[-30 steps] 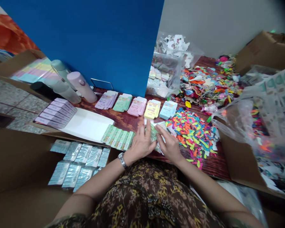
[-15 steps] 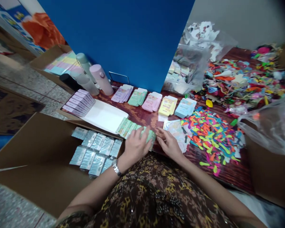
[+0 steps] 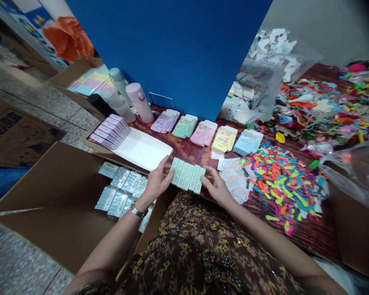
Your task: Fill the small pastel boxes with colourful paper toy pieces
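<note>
Between my two hands is a row of several small green boxes (image 3: 187,175), standing side by side at the table's near edge. My left hand (image 3: 158,180) grips the left end of the row, thumb and fingers against the outer box. At the other end, my right hand (image 3: 217,186) presses its fingers on the last box. Just beyond the left hand lies a white tray (image 3: 146,148) with a row of purple boxes (image 3: 110,132) at its far left end. Flat printed sheets (image 3: 238,182) lie beside the right hand.
Stacks of flat cartons, among them a green stack (image 3: 185,126) and a blue stack (image 3: 248,141), line the back. Balloons (image 3: 283,180) are heaped at right. An open cardboard box (image 3: 64,192) with wrapped blue packs (image 3: 119,177) stands at left. Bottles (image 3: 140,102) stand behind the tray.
The green boxes have moved from against the tray's end to a compact row between my hands. My left hand has shifted left, from over the boxes to their left end.
</note>
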